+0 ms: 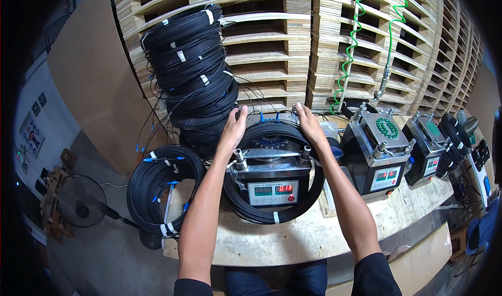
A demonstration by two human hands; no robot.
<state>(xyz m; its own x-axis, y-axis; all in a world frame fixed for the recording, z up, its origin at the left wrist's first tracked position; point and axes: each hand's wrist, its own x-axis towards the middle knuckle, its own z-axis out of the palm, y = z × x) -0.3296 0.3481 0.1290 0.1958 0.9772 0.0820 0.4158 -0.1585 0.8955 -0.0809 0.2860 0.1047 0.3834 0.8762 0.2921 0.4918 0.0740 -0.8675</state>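
A fibre-optic polishing machine (241, 173) with a metal top and a red-lit display stands in front of me on the table. A coil of black cable (276, 217) rings it, tied with white tape, and blue connectors (262, 117) show at its far side. My left hand (234, 131) is closed around the far left corner clamp of the machine. At the far right corner, my right hand (309, 124) closes on the other rear clamp (295, 109); its fingertips are partly hidden. The two front corner clamps (240, 159) stand untouched.
A tall stack of black cable coils (191, 71) rises at the back left. Another coil (137, 191) hangs over the table's left edge near a fan (81, 199). Two similar machines (368, 155) stand to the right. Wooden pallets (261, 45) and green air hoses (348, 66) are behind.
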